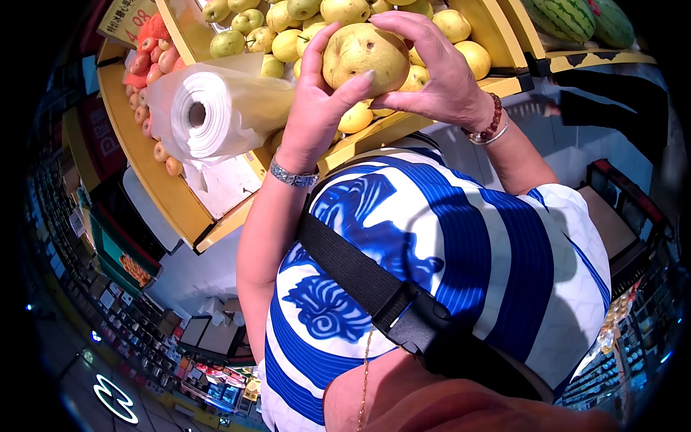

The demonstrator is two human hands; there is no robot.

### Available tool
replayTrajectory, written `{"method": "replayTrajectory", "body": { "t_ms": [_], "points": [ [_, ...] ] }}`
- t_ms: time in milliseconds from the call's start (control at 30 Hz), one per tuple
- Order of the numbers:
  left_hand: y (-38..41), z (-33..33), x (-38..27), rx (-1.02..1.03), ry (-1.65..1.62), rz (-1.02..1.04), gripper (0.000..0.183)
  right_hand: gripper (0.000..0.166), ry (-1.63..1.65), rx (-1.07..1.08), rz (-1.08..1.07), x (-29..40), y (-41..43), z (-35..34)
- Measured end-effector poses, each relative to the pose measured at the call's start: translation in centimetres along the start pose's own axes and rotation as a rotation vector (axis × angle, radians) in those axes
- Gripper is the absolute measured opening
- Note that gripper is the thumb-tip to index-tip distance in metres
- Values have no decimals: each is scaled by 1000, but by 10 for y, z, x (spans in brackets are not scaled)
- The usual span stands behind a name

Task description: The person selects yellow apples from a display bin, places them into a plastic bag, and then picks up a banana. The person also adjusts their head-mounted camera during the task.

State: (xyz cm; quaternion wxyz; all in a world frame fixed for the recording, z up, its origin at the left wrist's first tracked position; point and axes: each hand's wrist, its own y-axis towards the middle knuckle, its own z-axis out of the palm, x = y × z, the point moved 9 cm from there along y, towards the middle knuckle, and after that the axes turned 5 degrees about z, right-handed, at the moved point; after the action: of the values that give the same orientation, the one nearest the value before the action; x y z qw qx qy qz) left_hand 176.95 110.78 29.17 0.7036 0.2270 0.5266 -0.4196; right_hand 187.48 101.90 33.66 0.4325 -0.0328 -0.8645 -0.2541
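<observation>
A large yellow pear (367, 56) with a few brown spots is held between my two hands, above a wooden bin of similar pears. My left hand (329, 97) grips its left side, thumb across the lower front, a metal watch or bracelet on the wrist. My right hand (440, 70) grips its right side, fingers over the top and thumb below, with a bead bracelet and a bangle on that wrist. Yellow and greenish pears (286, 46) lie piled behind and beneath. Beside my left hand is a roll of clear plastic bags (216, 113).
Yellow wooden bin edges (378, 132) run close below my hands. Apples (140, 62), some in red netting, lie at the left under a price sign (127, 21). Watermelons (561, 19) are at the upper right. A person's dark-clothed legs (610, 108) show at the right.
</observation>
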Motion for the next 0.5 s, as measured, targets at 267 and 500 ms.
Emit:
{"method": "replayTrajectory", "body": {
  "t_ms": [267, 500],
  "points": [
    [-5, -23, 21, -101, -21, -90, 71, 80, 134, 12, -30, -19, -4, 30],
    [-7, -50, 55, -125, 514, -214, 80, 79, 144, 224, 189, -59, -22, 76]
  ]
}}
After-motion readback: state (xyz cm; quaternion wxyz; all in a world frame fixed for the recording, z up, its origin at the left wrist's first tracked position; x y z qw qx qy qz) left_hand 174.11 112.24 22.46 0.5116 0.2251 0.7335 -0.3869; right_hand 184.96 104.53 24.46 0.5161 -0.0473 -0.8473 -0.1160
